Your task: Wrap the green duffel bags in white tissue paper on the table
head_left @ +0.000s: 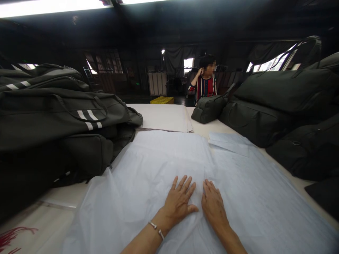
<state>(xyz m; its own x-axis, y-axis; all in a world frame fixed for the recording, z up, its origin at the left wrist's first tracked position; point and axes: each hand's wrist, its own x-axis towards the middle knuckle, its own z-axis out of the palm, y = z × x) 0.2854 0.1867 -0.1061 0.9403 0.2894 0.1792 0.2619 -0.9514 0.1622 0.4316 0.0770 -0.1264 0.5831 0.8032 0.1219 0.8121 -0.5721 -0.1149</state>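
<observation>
Thin white sheets (143,165) lie spread over the table, slightly wrinkled. My left hand (180,203) rests flat on them with its fingers spread, a silver bracelet round the wrist. Just to its right, my right hand (214,204) lies on the same sheets, fingers stretched out and close together, with nothing seen in it. A narrow gap separates the two hands. Beyond the right hand, smaller folded white pieces (230,144) lie on top of the sheets.
Dark bags with white stripes (63,109) are piled at the left; more dark bags (265,116) stand at the right. A flat white stack (161,116) lies farther back. A person in a striped top (206,87) is behind the table. Red threads (16,234) lie at the lower left.
</observation>
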